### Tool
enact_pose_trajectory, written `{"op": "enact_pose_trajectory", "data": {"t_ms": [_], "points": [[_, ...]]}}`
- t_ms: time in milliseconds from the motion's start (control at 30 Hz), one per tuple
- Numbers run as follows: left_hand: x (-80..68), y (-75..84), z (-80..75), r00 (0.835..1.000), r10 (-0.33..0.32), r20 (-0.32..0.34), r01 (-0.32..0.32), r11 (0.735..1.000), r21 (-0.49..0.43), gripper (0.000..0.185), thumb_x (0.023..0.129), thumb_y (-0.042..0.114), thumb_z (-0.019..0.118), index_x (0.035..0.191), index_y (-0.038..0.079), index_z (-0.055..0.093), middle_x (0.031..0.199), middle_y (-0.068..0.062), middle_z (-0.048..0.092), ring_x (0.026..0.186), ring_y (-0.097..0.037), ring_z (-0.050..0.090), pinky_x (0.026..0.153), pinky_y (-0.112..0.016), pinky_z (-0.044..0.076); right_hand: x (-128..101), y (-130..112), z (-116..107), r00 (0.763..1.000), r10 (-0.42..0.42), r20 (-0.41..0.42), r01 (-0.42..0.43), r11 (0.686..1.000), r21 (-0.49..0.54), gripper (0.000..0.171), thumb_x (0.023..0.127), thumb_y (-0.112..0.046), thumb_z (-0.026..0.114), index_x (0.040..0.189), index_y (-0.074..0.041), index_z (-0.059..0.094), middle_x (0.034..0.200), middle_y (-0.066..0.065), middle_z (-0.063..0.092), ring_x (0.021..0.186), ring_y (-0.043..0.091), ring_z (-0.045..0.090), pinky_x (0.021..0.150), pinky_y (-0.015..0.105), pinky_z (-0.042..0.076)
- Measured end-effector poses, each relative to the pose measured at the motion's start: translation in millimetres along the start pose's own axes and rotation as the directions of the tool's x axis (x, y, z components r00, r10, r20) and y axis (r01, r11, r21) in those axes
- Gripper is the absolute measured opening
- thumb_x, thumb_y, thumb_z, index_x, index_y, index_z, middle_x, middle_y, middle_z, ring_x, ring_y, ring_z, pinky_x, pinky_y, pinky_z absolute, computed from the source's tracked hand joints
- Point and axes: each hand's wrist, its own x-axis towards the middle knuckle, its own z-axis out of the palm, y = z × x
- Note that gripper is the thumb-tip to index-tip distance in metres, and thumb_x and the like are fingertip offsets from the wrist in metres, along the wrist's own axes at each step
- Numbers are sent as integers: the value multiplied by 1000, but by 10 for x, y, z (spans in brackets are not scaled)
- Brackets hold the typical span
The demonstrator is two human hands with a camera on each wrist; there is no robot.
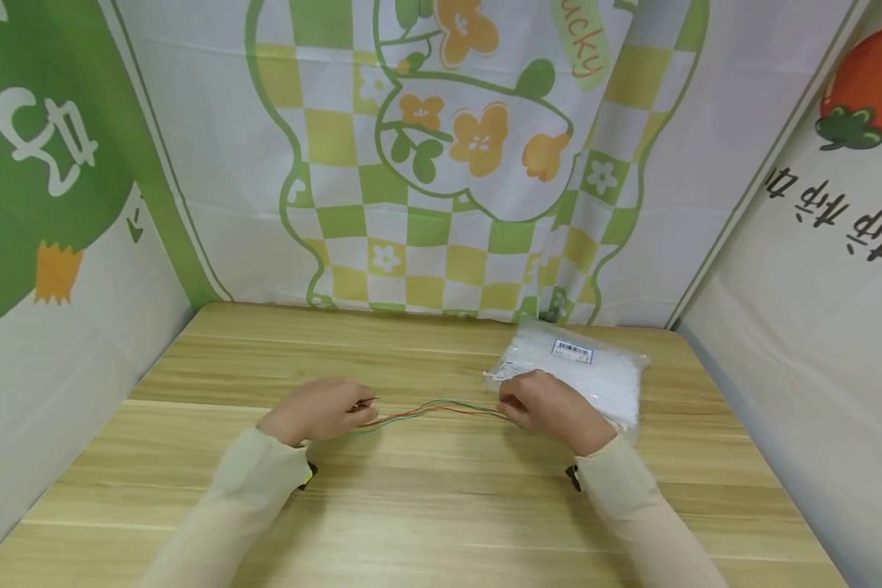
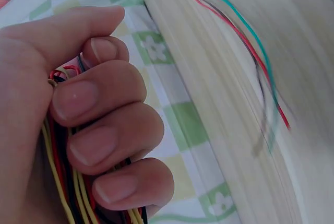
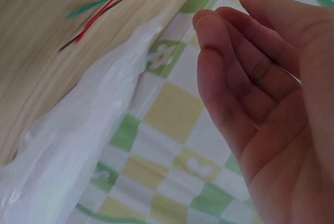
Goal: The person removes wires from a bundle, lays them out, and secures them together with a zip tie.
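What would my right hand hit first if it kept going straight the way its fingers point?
Judging loosely, the right hand points leftward along the wires, so it would likely meet the left hand gripping their other end; depth is unclear.

The wires blur mid-length (left wrist view), their ends inside curled fingers.

I see table: matt pale wood grain | bag: glossy clear plastic, crinkled | wires: smooth coloured plastic sheath | backdrop: printed cloth, matt.
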Motion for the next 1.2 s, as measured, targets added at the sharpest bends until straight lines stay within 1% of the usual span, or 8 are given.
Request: {"op": "enact_pose_trajectory", "data": {"t_ms": [200,333,567,700,900,1033,1133,1200], "points": [[163,159,61,997,73,-8,-73,997,9,42,108,22,61,71,20,41,63,11,32,56,-3,27,57,-20,25,96,-179,13,999,-44,-3,45,998,38,27,98,-6,73,74,-14,63,65,-9,51,61,-2,38,59,16,38],[272,250,127,993,114,-7,-114,993,1,40,108,21,61,72,20,44,63,12,33,56,-2,28,57,-19,26,148,-279,19,999,-52,2,52,997,57,19,99,-9,73,81,-13,69,70,-8,60,63,-2,43,60,16,41],[444,413,239,989,144,28,-144,990,-5,38,108,24,61,73,20,47,62,12,35,54,-2,30,56,-19,27,237,-383,63,997,-78,1,78,995,64,16,101,-13,72,85,-14,70,74,-8,62,63,-1,47,60,17,43],[526,527,280,985,172,31,-173,985,12,38,107,22,62,72,19,47,63,12,35,56,-2,31,56,-19,28,277,-437,81,996,-90,9,89,993,74,17,102,-12,71,85,-13,72,76,-7,66,64,-1,49,61,16,45],[610,685,315,978,207,20,-207,978,18,28,105,20,62,78,18,60,64,12,39,56,-1,35,56,-18,30,302,-499,113,996,-82,29,81,995,53,18,103,-15,70,85,-14,73,77,-8,67,66,-2,50,63,15,46],[624,714,328,977,211,23,-212,977,28,29,106,24,62,78,20,61,64,13,39,57,-1,36,55,-19,31,295,-483,127,993,-120,12,120,991,52,25,101,-9,70,77,-16,69,71,-10,61,62,-4,43,60,14,41],[600,671,341,973,231,32,-231,973,14,35,110,27,58,76,20,55,64,13,37,58,-2,34,57,-19,30,269,-431,117,988,-155,0,155,985,78,31,96,-3,70,69,-16,62,65,-11,51,59,-5,36,57,12,34],[569,625,350,973,226,54,-225,974,-9,38,112,28,53,76,18,52,66,12,34,59,-3,31,59,-21,30,235,-376,101,987,-160,-5,160,982,97,34,94,-1,71,66,-16,58,62,-11,47,57,-5,33,55,13,32]]}}
